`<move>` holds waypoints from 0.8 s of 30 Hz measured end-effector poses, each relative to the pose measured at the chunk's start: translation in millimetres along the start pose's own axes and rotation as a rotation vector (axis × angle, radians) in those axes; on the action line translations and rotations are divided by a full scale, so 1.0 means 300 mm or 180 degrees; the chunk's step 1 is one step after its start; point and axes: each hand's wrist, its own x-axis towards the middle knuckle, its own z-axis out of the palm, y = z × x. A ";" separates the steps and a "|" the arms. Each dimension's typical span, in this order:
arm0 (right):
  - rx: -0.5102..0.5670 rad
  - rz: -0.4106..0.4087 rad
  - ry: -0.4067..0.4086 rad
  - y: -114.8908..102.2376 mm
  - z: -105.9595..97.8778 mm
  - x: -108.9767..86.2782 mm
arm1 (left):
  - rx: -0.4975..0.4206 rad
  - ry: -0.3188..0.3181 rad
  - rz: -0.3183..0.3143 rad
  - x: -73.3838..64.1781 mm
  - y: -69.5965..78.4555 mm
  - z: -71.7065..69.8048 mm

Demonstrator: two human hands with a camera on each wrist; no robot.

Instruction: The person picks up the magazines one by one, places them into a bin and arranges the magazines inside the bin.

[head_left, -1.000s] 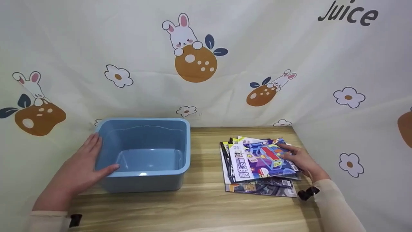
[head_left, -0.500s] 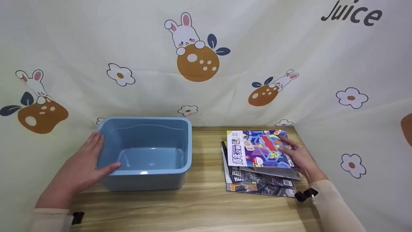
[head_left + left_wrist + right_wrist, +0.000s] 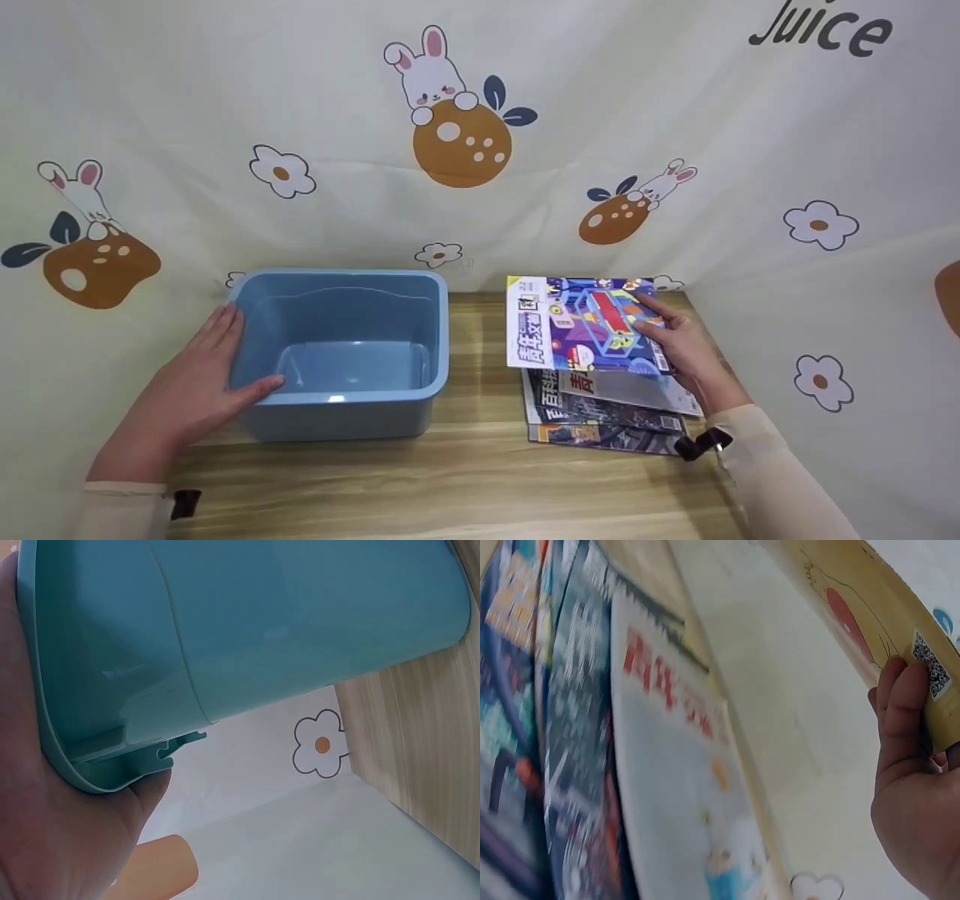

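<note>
My left hand (image 3: pixel 187 386) grips the left rim of an empty blue plastic bin (image 3: pixel 341 418), thumb over the front corner. In the left wrist view fingers curl under the bin's lip (image 3: pixel 105 787). My right hand (image 3: pixel 686 352) pinches the right edge of a colourful magazine (image 3: pixel 592 330), lifted over a stack of magazines (image 3: pixel 615 435). In the right wrist view the yellow back of the held magazine (image 3: pixel 900 622), with a QR code, stands apart from a white magazine (image 3: pixel 675 757) with red lettering on top of the stack.
Both bin and stack stand on a wood-grain table (image 3: pixel 450 487). A pale curtain (image 3: pixel 337 217) printed with rabbits, oranges and flowers hangs behind the table and along its sides. Bare tabletop runs between bin and stack and along the front.
My right hand has raised the top magazine off the stack, moving it back and then slightly left, uncovering the white one beneath. My left hand stays on the bin.
</note>
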 end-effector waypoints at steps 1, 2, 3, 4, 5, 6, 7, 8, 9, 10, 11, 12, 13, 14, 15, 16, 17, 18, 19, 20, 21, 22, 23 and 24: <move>0.0016 -0.0005 0.0007 -0.012 0.009 -0.004 | 0.0001 -0.0003 0.0000 0.000 0.001 0.000; 0.0016 -0.0012 0.0010 -0.024 0.018 -0.008 | 0.0003 -0.0006 0.0002 0.000 0.002 -0.001; 0.0019 -0.0023 0.0018 -0.035 0.028 -0.011 | 0.0002 -0.0007 0.0005 -0.001 0.003 -0.002; 0.0032 -0.0039 0.0006 -0.047 0.038 -0.015 | 0.0003 -0.0003 0.0010 -0.001 0.003 -0.003; 0.0047 -0.0057 -0.0001 -0.057 0.048 -0.019 | 0.0001 -0.0003 0.0014 -0.002 0.003 -0.003; 0.0071 -0.0080 -0.0021 -0.067 0.058 -0.023 | 0.0002 -0.0002 0.0016 -0.002 0.003 -0.004; 0.0092 -0.0105 -0.0025 -0.078 0.068 -0.027 | 0.0003 0.0000 0.0016 -0.002 0.003 -0.004; 0.0125 -0.0132 -0.0051 -0.087 0.077 -0.030 | 0.0002 0.0000 0.0015 -0.003 0.002 -0.003; 0.0168 -0.0161 -0.0073 -0.097 0.086 -0.034 | 0.0004 0.0003 0.0015 -0.003 0.002 -0.002; 0.0215 -0.0192 -0.0103 -0.106 0.095 -0.038 | 0.0006 0.0008 0.0016 -0.003 0.001 -0.001; 0.0267 -0.0227 -0.0127 -0.114 0.103 -0.041 | 0.0005 0.0008 0.0013 -0.003 0.001 0.001; 0.0316 -0.0258 -0.0153 -0.123 0.112 -0.045 | 0.0007 0.0010 0.0010 -0.004 0.000 0.002; 0.0364 -0.0279 -0.0169 -0.130 0.120 -0.049 | 0.0006 0.0009 0.0007 -0.004 0.000 0.003; 0.0418 -0.0300 -0.0199 -0.137 0.128 -0.052 | 0.0007 0.0008 0.0004 -0.005 0.000 0.004; 0.0447 -0.0325 -0.0215 -0.143 0.137 -0.056 | 0.0009 0.0010 0.0002 -0.006 0.000 0.005; 0.0480 -0.0350 -0.0228 -0.149 0.146 -0.059 | 0.0009 0.0013 0.0001 -0.006 0.000 0.005; 0.0531 -0.0381 -0.0264 -0.156 0.155 -0.063 | 0.0000 0.0019 0.0001 -0.007 0.000 0.005; 0.0566 -0.0399 -0.0274 -0.161 0.164 -0.066 | -0.0012 0.0024 0.0002 -0.007 0.000 0.004; 0.0591 -0.0418 -0.0284 -0.166 0.173 -0.069 | -0.0026 0.0030 0.0004 -0.008 0.000 0.004; 0.0624 -0.0434 -0.0299 -0.173 0.182 -0.072 | -0.0041 0.0039 0.0010 -0.008 -0.001 0.003; 0.0652 -0.0439 -0.0309 -0.180 0.192 -0.074 | -0.0057 0.0047 0.0017 -0.008 -0.001 0.003; 0.0701 -0.0434 -0.0322 -0.187 0.201 -0.077 | -0.0071 0.0057 0.0023 -0.008 -0.001 0.003; 0.0739 -0.0425 -0.0344 -0.194 0.210 -0.080 | -0.0082 0.0065 0.0029 -0.008 -0.001 0.002; 0.0754 -0.0408 -0.0339 -0.201 0.220 -0.081 | -0.0087 0.0067 0.0032 -0.008 -0.001 0.002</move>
